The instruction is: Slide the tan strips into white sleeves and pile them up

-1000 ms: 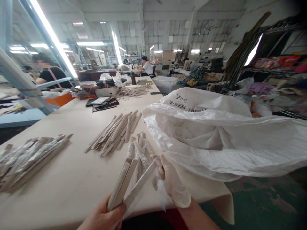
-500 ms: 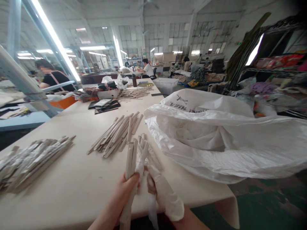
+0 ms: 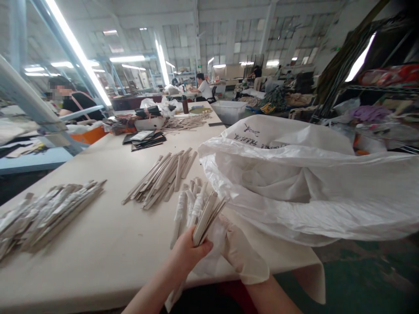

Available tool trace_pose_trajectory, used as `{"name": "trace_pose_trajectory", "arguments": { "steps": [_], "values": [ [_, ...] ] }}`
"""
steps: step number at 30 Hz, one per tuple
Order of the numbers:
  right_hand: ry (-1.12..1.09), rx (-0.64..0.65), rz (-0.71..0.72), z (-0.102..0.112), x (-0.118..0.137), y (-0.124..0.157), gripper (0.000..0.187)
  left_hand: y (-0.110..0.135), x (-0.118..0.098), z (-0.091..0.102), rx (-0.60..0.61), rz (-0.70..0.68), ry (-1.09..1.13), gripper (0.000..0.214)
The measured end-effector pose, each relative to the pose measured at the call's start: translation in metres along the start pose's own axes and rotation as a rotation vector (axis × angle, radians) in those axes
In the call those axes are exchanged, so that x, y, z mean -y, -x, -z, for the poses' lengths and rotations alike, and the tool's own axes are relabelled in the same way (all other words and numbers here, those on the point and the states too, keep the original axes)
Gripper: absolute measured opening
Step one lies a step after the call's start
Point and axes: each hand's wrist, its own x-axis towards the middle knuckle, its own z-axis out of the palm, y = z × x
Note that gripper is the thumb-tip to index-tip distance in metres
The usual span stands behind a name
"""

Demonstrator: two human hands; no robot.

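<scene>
My bare left hand (image 3: 190, 250) is closed around a small bundle of flat beige strips (image 3: 206, 220), their upper ends tilted to the right. My right hand (image 3: 244, 250), in a pale glove, is just right of the bundle. A sheer white plastic film (image 3: 214, 246) spans the gap between my hands and appears gripped by the right fingers, which are partly hidden. Beyond my left hand lie several strip bundles wrapped in white plastic (image 3: 198, 205). Farther off is a loose pile of bare strips (image 3: 166, 174).
A large white sack (image 3: 278, 218) lies gaping at the table's right side. Many wrapped bundles (image 3: 55, 213) are stacked at the left. Dark flat pieces (image 3: 145, 140) and a bottle (image 3: 185, 107) are farther back. Co-workers sit beyond the table (image 3: 131, 244).
The strips in my left hand have swung from upright to leaning right. My right hand has moved right and slightly up. A wrapped bundle now lies on the table beyond my left hand.
</scene>
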Motion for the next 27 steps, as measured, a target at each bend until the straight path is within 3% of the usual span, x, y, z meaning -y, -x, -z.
{"name": "trace_pose_trajectory", "arguments": {
  "steps": [4, 10, 13, 17, 23, 27],
  "values": [
    [-0.041, 0.186, -0.102, -0.005, -0.004, 0.011, 0.038, -0.005, -0.006, -0.002, -0.055, -0.014, -0.061, 0.01],
    [0.192, 0.212, -0.114, -0.008, -0.019, 0.034, 0.029, -0.009, -0.006, 0.007, -0.13, -0.069, -0.166, 0.012],
    [0.268, 0.261, -0.148, -0.001, -0.027, 0.031, 0.03, -0.009, -0.011, 0.01, -0.081, -0.088, -0.157, 0.012],
    [0.235, 0.117, -0.129, 0.008, -0.025, 0.018, 0.029, -0.001, -0.02, 0.022, -0.059, -0.045, -0.046, 0.018],
    [0.136, -0.068, 0.062, 0.009, -0.004, 0.01, 0.038, 0.038, -0.018, 0.046, -0.01, 0.223, 0.103, 0.037],
    [0.163, -0.142, 0.063, 0.008, 0.004, 0.006, 0.032, 0.064, -0.018, 0.048, 0.051, 0.355, 0.214, 0.04]
  ]
}}
